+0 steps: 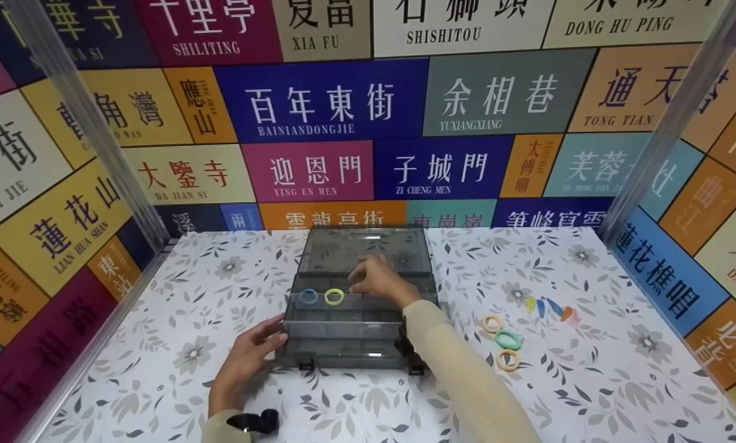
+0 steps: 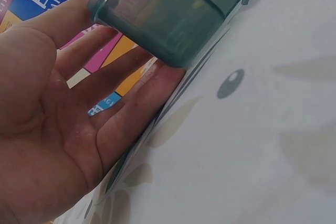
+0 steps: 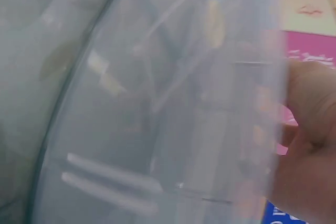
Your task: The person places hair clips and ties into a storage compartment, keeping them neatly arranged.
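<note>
A dark translucent compartment box (image 1: pixel 343 360) stands on the table with its lid (image 1: pixel 337 246) raised at the back. Its clear divided inner tray (image 1: pixel 343 329) carries a blue ring-shaped band (image 1: pixel 309 296) and a yellow ring-shaped band (image 1: pixel 334 297), side by side. My left hand (image 1: pixel 251 354) touches the box's left side; the left wrist view shows the fingers (image 2: pixel 142 108) extended along its corner. Over the tray, right of the yellow band, my right hand (image 1: pixel 380 280) reaches down with bent fingers. Whether anything is between those fingertips is hidden, and the right wrist view is blurred by the tray.
Right of the box lie two peach rings (image 1: pixel 508 360) and a green ring (image 1: pixel 508 339). Beyond them is a row of small coloured clip-like pieces (image 1: pixel 566 314). Clear upright panels and a sign-covered wall (image 1: pixel 319 104) border the floral tabletop (image 1: pixel 177 320).
</note>
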Motion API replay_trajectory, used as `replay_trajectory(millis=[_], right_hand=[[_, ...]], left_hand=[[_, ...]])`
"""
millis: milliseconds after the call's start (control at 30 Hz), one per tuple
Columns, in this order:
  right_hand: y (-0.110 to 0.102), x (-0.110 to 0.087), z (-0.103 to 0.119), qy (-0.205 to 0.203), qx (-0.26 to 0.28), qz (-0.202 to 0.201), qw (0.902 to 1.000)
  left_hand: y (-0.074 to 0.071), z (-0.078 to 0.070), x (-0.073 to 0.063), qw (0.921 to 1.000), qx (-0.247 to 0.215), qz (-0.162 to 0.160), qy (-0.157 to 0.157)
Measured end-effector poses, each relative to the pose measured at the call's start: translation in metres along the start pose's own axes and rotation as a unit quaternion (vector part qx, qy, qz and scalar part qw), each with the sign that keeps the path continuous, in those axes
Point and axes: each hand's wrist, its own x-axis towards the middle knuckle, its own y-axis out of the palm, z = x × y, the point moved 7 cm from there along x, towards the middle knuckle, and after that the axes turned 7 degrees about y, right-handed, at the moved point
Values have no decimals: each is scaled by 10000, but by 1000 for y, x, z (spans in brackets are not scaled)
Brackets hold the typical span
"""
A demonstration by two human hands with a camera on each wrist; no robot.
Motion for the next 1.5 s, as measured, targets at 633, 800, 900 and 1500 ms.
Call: replay_trajectory(millis=[633, 800, 900, 1500], right_hand=[[-61, -99, -1, -504, 1289, -269, 9900], [-68, -120, -20, -605, 1606, -360, 9845], [-74, -127, -34, -548, 1786, -487, 9812], [-120, -148, -119, -26, 2322, -1136, 9660]], left_hand=[[-8, 5, -3, 9994, -174, -80, -278], [-5, 3, -2, 9994, -234, -89, -256], [-3, 2, -1, 9995, -122, -65, -271], [3, 1, 0, 9997, 97, -52, -224]])
